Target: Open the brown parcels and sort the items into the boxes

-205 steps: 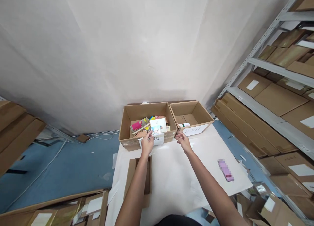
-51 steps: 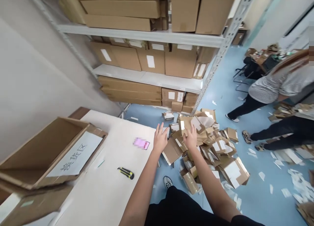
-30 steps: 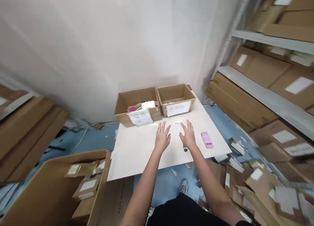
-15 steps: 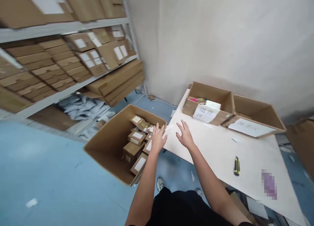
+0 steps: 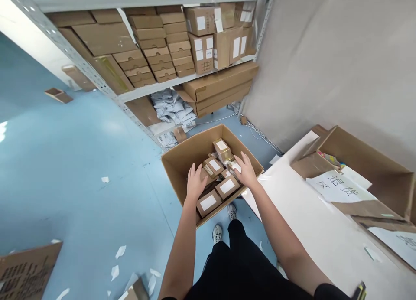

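Observation:
A large open cardboard carton (image 5: pixel 177 163) stands in front of me, with several small brown boxes inside, most bearing white labels. Over its left part, my left hand (image 5: pixel 196 183) is spread beside a small labelled box (image 5: pixel 213 166); whether it touches that box I cannot tell. My right hand (image 5: pixel 246 171) reaches over the carton's right side, fingers apart, near another small box (image 5: pixel 234 165) partly hidden behind it. Nearer to me, two more labelled boxes lie along the carton's front wall, one of them a low box (image 5: pixel 208 203).
A white table (image 5: pixel 292 209) extends on the right, holding open cartons with handwritten paper signs (image 5: pixel 344 186) and a utility knife (image 5: pixel 359 291). Metal shelving (image 5: pixel 156 89) with stacked boxes rises ahead. Paper scraps (image 5: pixel 120 251) litter the blue floor.
My view has swung left, so the shelving and carton sit further right. Both hands have come over the carton; the right one was above the table's edge before.

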Available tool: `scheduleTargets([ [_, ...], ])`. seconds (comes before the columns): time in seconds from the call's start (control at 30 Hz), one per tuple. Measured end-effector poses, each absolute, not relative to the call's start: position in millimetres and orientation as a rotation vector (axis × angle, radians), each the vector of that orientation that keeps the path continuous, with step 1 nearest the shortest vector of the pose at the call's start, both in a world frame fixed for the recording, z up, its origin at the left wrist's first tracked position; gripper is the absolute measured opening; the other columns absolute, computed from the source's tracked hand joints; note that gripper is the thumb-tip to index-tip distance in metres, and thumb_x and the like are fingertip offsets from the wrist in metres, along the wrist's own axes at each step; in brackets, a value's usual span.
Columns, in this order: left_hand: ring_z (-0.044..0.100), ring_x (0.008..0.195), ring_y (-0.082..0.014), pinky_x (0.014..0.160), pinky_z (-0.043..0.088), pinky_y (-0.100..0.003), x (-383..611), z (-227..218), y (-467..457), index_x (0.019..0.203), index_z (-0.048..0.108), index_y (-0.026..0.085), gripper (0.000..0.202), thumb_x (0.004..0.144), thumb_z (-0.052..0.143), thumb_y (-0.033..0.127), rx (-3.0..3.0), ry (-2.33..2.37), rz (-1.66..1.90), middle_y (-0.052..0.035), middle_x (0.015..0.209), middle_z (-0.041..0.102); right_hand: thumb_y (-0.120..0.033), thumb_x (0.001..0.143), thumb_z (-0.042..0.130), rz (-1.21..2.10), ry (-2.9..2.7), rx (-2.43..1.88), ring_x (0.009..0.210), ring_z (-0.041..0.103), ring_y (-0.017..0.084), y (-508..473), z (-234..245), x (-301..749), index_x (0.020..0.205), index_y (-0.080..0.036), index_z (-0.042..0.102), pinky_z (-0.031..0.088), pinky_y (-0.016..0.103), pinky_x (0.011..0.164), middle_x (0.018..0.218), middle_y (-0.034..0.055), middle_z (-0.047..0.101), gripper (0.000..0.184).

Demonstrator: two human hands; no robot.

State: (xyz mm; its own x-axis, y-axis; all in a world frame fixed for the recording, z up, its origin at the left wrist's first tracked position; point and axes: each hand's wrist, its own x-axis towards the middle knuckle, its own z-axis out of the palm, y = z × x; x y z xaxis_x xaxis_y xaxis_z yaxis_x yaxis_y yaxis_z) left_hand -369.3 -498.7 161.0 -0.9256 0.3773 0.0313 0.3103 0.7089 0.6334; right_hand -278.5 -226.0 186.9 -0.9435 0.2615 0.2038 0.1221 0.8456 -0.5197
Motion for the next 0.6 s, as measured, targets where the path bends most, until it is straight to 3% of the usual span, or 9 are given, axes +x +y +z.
scheduleTargets([
  [0.33,0.034,0.155,-0.0353,0.123,0.038,-0.054,-441,109,-424,0.157,0.045,0.028,0.067,0.092,0.064,0.031,0.552,2.758,0.855,-0.0106,0.172,0.029,-0.021,0.093,0.059,0.830,-2.897,-0.216,0.157,0.025,0.035,-156,131,-402,0.161,-0.025,0.039,0.032,0.056,0.125,0.173,0.0117,0.022,0.071],
  [0.6,0.039,0.152,-0.0374,0.123,0.036,-0.050,-521,6,-324,0.154,0.050,0.021,0.072,0.086,0.073,0.030,0.425,2.498,0.733,-0.0165,0.170,0.030,-0.014,0.089,0.060,0.798,-3.290,-0.220,0.153,0.032,0.035,-95,38,-498,0.163,-0.020,0.034,0.039,0.050,0.119,0.172,0.0180,0.022,0.078],
])
